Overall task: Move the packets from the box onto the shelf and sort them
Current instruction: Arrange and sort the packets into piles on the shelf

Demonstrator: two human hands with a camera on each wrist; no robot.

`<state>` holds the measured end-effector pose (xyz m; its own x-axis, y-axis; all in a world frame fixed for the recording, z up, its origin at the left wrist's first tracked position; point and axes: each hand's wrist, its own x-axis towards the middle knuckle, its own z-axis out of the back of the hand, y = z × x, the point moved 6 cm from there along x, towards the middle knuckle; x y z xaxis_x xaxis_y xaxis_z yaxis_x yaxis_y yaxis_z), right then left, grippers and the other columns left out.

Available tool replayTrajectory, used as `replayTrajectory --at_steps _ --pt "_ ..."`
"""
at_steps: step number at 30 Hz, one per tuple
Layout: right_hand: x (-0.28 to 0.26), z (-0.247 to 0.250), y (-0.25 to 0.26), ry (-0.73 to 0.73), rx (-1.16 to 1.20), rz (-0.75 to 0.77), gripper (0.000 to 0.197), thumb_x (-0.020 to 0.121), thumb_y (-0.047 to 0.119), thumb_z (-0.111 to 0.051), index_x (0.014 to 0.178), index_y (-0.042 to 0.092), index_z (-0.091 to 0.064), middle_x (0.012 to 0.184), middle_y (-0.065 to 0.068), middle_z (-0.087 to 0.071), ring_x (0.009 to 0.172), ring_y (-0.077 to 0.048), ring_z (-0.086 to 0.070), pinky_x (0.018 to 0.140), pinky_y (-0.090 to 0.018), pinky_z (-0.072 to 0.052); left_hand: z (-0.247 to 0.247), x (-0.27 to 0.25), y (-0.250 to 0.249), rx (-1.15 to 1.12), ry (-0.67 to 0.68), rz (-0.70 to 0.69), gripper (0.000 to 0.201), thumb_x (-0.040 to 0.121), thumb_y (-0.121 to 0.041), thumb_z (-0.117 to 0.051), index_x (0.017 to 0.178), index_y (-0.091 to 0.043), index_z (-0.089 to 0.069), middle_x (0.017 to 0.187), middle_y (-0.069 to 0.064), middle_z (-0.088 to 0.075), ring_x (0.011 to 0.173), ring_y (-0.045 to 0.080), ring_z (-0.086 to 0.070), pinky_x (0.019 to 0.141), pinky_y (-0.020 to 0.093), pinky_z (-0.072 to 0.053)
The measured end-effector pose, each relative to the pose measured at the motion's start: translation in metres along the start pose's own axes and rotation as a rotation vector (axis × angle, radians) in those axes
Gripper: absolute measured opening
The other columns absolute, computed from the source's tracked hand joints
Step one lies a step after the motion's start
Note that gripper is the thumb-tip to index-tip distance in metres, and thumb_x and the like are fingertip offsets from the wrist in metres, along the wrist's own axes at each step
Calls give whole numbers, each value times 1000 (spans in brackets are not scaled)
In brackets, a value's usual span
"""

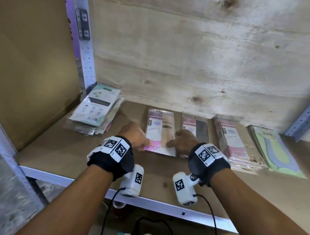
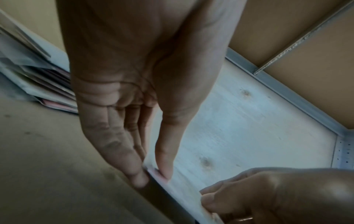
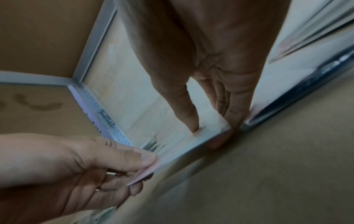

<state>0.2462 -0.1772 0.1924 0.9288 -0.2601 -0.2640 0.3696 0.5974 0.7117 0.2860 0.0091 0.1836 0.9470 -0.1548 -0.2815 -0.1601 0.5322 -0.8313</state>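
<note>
A pink-and-white packet [image 1: 160, 132] lies flat on the brown shelf board [image 1: 61, 154], in the middle of a row. My left hand [image 1: 146, 144] pinches its near left corner and my right hand [image 1: 170, 144] pinches its near right corner. The left wrist view shows the left hand [image 2: 153, 174] with thumb above and fingers below the packet's edge [image 2: 182, 195]. In the right wrist view my right hand [image 3: 208, 136] holds the packet [image 3: 215, 128] the same way. The box is out of sight.
A loose stack of white and mint packets [image 1: 95, 109] sits at the far left. To the right lie a dark packet [image 1: 201, 128], a pink stack [image 1: 235, 148] and a green stack [image 1: 278, 154]. Metal uprights [image 1: 84, 47] and a plywood back wall [image 1: 199, 53] enclose the shelf.
</note>
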Motion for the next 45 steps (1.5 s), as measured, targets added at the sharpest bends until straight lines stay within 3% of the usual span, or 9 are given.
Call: replayTrajectory --at_steps 4,8,14,18,22,36,40,43,45 --pt "-4 0 11 69 -184 0 41 88 28 -69 118 2 -62 107 -8 -54 101 -24 -58 75 -28 -48 6 1 7 33 -44 -1 26 70 -8 -87 80 1 -65 87 27 -73 74 32 -71 81 53 -60" --pt "-7 5 18 5 -280 18 54 88 32 -68 135 10 -52 135 -10 -53 119 -26 -55 83 -27 -44 11 -1 9 101 -88 5 26 73 -22 -86 74 -10 -63 88 17 -73 79 29 -73 77 48 -62" --pt "-11 -4 26 9 -283 76 61 89 28 -67 145 15 -45 150 -8 -41 132 -26 -46 89 -25 -38 7 -5 4 119 -29 9 18 78 -25 -81 72 -17 -66 91 12 -76 83 27 -75 78 44 -63" --pt "-9 -2 29 -4 -265 72 63 89 28 -66 145 15 -41 148 -8 -43 132 -26 -46 89 -26 -37 6 1 2 120 -36 -1 20 81 -30 -80 88 -14 -71 100 9 -76 89 24 -74 77 32 -61" --pt "-5 -1 29 -1 -258 67 62 89 28 -66 144 14 -42 146 -9 -46 130 -26 -47 91 -28 -39 4 6 -2 127 -43 -30 33 79 -33 -81 103 -10 -75 107 8 -76 99 25 -71 91 38 -58" --pt "6 3 26 41 -249 42 59 89 28 -67 142 16 -44 142 -10 -49 126 -28 -52 98 -34 -46 1 11 -4 192 -61 -31 38 82 -34 -78 109 -7 -73 111 10 -74 101 26 -71 93 39 -57" --pt "5 7 30 32 -275 46 59 88 29 -66 141 15 -44 141 -10 -50 124 -29 -54 97 -35 -48 10 5 -8 214 -105 -64 31 85 -32 -74 105 -9 -74 107 6 -74 99 24 -69 87 30 -54" --pt "7 8 38 44 -192 70 43 89 21 -65 128 8 -54 111 -10 -61 86 -26 -64 76 -37 -56 30 1 -13 182 -183 -116 9 87 -23 -69 79 -18 -68 80 -1 -65 74 15 -59 70 22 -46" --pt "8 6 48 85 -62 101 23 90 12 -64 111 7 -63 90 -9 -62 59 -20 -55 56 -31 -50 50 -7 -15 129 -245 -122 15 87 -21 -68 76 -28 -63 71 -11 -56 68 8 -52 66 18 -41"
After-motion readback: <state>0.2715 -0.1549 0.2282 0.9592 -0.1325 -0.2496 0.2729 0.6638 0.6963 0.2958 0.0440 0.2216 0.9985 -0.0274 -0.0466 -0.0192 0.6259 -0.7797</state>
